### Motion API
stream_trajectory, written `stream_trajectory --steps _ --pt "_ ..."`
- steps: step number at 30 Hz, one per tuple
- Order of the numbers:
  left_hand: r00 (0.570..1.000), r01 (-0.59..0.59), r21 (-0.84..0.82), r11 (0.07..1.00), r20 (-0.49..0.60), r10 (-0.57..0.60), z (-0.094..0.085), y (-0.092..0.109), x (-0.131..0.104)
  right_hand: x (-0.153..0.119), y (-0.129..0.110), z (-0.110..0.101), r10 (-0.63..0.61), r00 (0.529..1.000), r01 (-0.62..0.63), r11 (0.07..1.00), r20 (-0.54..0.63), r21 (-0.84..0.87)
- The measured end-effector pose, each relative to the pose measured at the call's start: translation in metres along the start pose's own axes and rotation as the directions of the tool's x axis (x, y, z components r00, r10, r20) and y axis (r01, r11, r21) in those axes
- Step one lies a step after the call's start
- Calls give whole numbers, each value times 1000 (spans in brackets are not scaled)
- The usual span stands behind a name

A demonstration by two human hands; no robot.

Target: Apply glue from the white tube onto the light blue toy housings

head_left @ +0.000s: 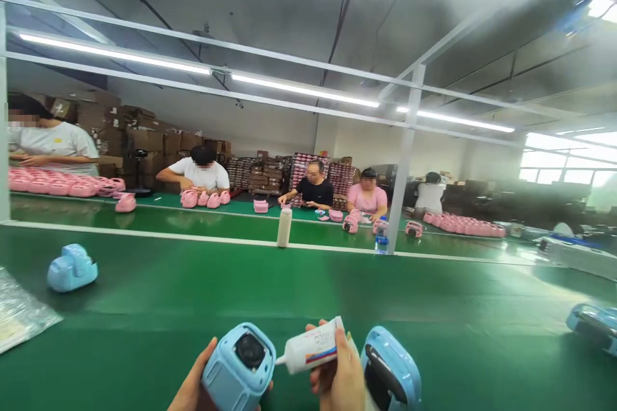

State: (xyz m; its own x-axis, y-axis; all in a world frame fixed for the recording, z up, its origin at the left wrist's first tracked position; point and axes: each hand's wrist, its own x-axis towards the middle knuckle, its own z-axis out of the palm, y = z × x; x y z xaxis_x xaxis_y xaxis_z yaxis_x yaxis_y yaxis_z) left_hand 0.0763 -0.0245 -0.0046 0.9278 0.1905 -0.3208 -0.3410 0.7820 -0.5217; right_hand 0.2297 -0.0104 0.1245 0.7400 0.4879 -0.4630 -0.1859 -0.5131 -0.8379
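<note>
My left hand (193,380) is wrapped round a light blue plastic housing (231,369) with a round black lens-like part facing up. In my right hand (342,369) is a white tube (311,348) with printing on it, held sideways. The tube's thin nozzle points left and reaches the right edge of the housing; whether it touches cannot be told. Just right of my right hand, another light blue piece (398,366) with a black curved part stands on the green surface.
On the green surface (193,295) lie a blue piece (72,268) and a plastic bag (24,311) at left, and a blue piece (592,327) at far right. A pale bottle (284,228), a water bottle (381,241) and a post (405,173) stand ahead. People handle pink pieces (53,183) beyond.
</note>
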Motion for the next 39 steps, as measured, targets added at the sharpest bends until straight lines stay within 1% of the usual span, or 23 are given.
stream_trajectory --steps 2,4,10,17,23,30,39 --pt "998 41 35 999 48 -43 0 3 -1 -5 -6 -5 37 999 -37 999 -8 -35" --pt "987 68 63 996 143 -77 -2 4 -1 -10 -13 -11 49 999 -50 996 -19 -80" --pt "976 175 11 985 133 -175 -14 1 8 -17 -23 -20 7 999 -15 968 -36 -251" --pt "937 217 62 974 266 -226 -19 0 12 -30 -25 -16 -96 995 92 928 6 -360" --pt "929 226 86 970 279 -242 -19 -1 13 -34 -24 -13 -129 991 136 912 45 -387" --pt "925 210 94 973 304 -229 -19 -1 13 -36 -17 -19 -134 987 160 896 92 -414" --pt "939 195 138 971 259 -226 -16 0 11 -36 -16 -20 -167 983 186 890 81 -417"
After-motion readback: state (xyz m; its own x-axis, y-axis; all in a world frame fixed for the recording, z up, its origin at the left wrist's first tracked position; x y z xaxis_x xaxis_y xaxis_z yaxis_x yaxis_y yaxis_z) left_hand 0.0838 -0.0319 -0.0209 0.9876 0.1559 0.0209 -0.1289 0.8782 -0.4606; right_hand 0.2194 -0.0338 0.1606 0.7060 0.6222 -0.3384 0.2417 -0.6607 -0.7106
